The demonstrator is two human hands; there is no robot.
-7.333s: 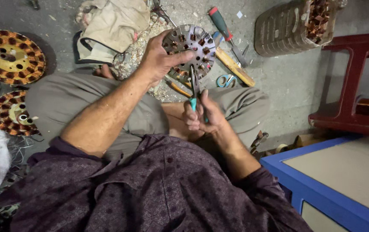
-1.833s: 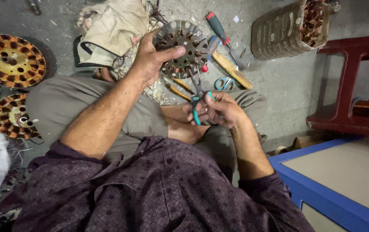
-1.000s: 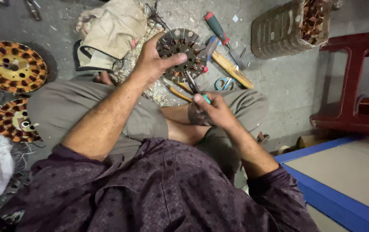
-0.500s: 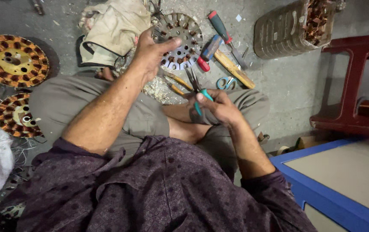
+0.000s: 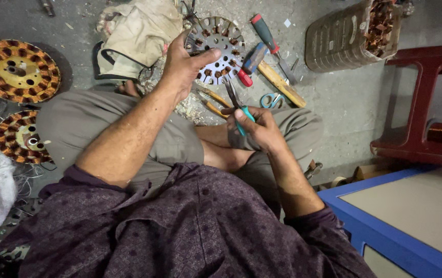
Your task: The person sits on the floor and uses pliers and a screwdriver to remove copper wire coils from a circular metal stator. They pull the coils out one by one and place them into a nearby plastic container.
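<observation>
Starting nearest the camera, a purple patterned shirt (image 5: 179,231) is seen, with crossed legs in grey trousers (image 5: 102,128) beyond it. The right hand (image 5: 262,131) is closed around the teal handles of the pliers (image 5: 236,105), held above the lap; the tips are pointed up toward the stator (image 5: 218,49), just below its lower rim. The left hand (image 5: 182,67) is closed on the stator's left edge, with the thumb laid across its face. The stator is held tilted over the floor, ahead of the knees. Beside it on the floor, a red-handled screwdriver (image 5: 264,33), a wooden stick (image 5: 282,85) and small scissors (image 5: 271,100) are laid. A cloth (image 5: 138,36) is placed to the left. Two copper-wound stators (image 5: 15,72) are set at far left. A red stool (image 5: 426,103) is positioned at right.
</observation>
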